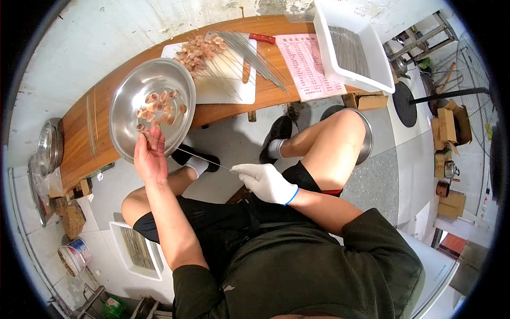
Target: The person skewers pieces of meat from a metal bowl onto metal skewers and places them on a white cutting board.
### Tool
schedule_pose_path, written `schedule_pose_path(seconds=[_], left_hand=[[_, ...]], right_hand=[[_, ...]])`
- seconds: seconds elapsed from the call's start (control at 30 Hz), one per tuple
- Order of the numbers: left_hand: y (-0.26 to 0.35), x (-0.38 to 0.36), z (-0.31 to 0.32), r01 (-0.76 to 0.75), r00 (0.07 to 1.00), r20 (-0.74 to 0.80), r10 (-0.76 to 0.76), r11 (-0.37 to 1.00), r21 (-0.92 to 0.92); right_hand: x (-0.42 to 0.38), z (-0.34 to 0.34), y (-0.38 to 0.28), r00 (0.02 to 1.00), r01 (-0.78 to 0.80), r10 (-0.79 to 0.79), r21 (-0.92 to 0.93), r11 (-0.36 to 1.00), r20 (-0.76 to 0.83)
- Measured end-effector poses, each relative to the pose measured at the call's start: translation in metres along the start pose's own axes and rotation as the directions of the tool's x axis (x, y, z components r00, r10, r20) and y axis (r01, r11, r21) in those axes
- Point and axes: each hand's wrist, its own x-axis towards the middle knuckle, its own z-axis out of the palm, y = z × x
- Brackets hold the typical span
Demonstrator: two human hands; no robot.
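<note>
My bare left hand [151, 157] is at the near rim of a steel bowl [123, 101], its fingertips pinching a small pinkish-brown piece of meat [141, 127]. More such meat pieces [159, 106] lie in the bowl. My right hand [264, 182], in a white glove with a blue cuff, is closed around one end of a thin metal skewer [199, 156]. The skewer runs up and left from the glove to my left fingers, where they hide its far end.
A white cutting board [248, 97] on the wooden table [79, 133] carries piled meat pieces [199, 53] and loose skewers [249, 50]. Beyond are a red-handled knife [262, 38], a pink printed sheet [305, 69] and a white tub [385, 69] of skewers. Another white tub [155, 272] stands below left.
</note>
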Motion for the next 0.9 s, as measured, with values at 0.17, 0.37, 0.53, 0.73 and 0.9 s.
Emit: schedule_pose_path(seconds=[0.17,0.37,0.53,0.73,0.9], left_hand=[[-0.001,-0.001,-0.003,0.008,1.0,-0.028,-0.007,0.999,0.034],[-0.003,0.001,-0.035,-0.004,1.0,-0.014,0.005,0.998,0.062],[0.004,-0.002,-0.048,0.018,1.0,-0.02,-0.018,1.0,0.025],[0.008,-0.008,-0.044,0.018,1.0,-0.024,-0.017,1.0,0.025],[0.003,-0.01,-0.046,0.034,0.997,-0.063,-0.032,0.999,0.029]], right_hand=[[-0.002,0.002,-0.006,0.977,-0.202,0.188,0.157,0.967,0.102],[-0.004,-0.003,-0.024,0.927,-0.309,0.245,0.209,0.928,0.284],[-0.004,-0.005,-0.03,0.866,-0.358,0.253,0.183,0.915,0.43],[-0.01,0.005,-0.025,0.887,-0.258,0.169,0.158,0.953,0.43],[-0.013,0.008,-0.022,0.903,-0.356,0.236,0.316,0.88,0.359]])
